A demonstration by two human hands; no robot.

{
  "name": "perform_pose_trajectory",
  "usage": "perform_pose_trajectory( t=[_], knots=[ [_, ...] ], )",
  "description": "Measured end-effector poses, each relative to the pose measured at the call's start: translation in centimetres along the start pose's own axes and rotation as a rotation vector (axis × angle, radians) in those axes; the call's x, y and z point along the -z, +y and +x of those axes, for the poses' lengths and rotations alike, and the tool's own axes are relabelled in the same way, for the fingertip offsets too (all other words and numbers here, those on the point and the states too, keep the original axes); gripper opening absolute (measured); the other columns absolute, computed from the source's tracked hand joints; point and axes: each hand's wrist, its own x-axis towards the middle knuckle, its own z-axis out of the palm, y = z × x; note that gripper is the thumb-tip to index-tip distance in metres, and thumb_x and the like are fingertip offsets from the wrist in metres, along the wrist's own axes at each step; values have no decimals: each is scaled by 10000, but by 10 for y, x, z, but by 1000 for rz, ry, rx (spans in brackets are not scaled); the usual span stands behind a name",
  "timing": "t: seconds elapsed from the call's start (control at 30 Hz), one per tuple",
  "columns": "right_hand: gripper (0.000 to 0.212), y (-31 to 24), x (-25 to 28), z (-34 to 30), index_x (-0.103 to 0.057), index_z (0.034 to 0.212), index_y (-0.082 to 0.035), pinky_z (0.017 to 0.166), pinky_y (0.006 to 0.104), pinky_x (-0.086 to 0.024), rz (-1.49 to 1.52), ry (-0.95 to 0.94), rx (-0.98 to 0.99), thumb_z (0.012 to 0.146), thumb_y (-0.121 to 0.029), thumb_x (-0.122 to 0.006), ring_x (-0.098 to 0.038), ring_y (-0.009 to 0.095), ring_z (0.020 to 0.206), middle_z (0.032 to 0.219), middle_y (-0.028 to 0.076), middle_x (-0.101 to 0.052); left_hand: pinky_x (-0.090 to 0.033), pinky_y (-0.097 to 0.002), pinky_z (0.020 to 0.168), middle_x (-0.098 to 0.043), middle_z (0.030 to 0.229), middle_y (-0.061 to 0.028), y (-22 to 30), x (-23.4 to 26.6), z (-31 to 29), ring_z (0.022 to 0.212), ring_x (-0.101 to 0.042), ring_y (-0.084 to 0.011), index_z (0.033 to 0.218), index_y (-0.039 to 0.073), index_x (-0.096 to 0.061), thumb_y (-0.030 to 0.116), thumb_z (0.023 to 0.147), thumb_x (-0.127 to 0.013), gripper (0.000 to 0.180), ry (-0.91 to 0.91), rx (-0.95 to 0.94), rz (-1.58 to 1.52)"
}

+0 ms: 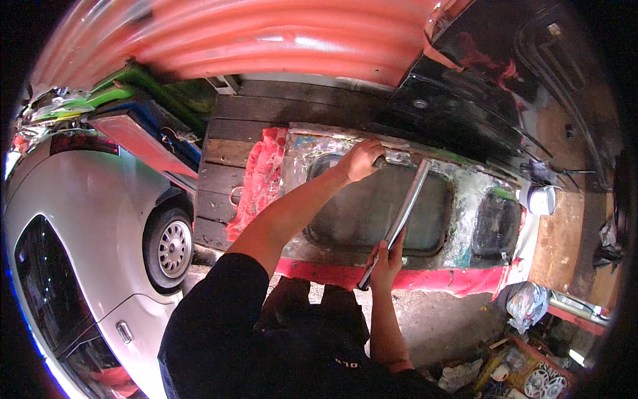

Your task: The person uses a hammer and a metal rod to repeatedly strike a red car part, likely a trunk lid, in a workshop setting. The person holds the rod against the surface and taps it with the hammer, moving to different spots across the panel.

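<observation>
View from the head camera, looking down over the person's dark sleeves. The right hand (387,261) is closed in a fist round the lower end of a long metal bar (401,216), which slants up and to the right across a car door panel (465,199) lying flat. The bar's lower tip sticks out just below the fist, over the panel's red near edge; its upper end lies near the panel's far edge. The left hand (360,159) is stretched forward with the arm nearly straight; its fingers are curled over the far rim of the large window opening (372,209) in the panel, gripping that rim. The bar passes over this opening, between the two hands. A smaller dark opening (495,225) sits at the right end of the panel, whose bare metal shows patches of grey, green and red. The panel rests on a worktop (226,153) of dark wooden planks. A red cloth or torn sheet (260,179) hangs at the panel's left end. Beyond the worktop lies a black car body part (465,86), and above it a red corrugated sheet (266,40). A silver car (86,219) stands to the left, one wheel (171,247) facing the camera. A small white lamp (543,199) glows just right of the panel. Clutter and a plastic bag (526,302) lie on the ground at lower right.
</observation>
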Motion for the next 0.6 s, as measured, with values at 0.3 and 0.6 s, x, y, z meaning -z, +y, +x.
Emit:
perform_pose_trajectory(
  t=[0.3,0.6],
  knots=[
    [653,-9,8,-1,-205,1544,-176,413,234,-413,-38,-32,27,967,-54,-485,-458,80,483,704,14,-505,-465,-428,897,-590,998,-158,-6,2,4,1005,-554,-356,960,-10,-604,81,609,-751,391,-101,56,-14],
    [656,-1,13,-4,-202,1541,-140,423,238,-424,-21,-34,19,960,-42,-491,-461,82,488,701,14,-505,-475,-444,806,-580,921,-146,-5,11,1,918,-559,-365,926,34,-601,117,641,-733,325,-35,-15,-7]
  ],
)
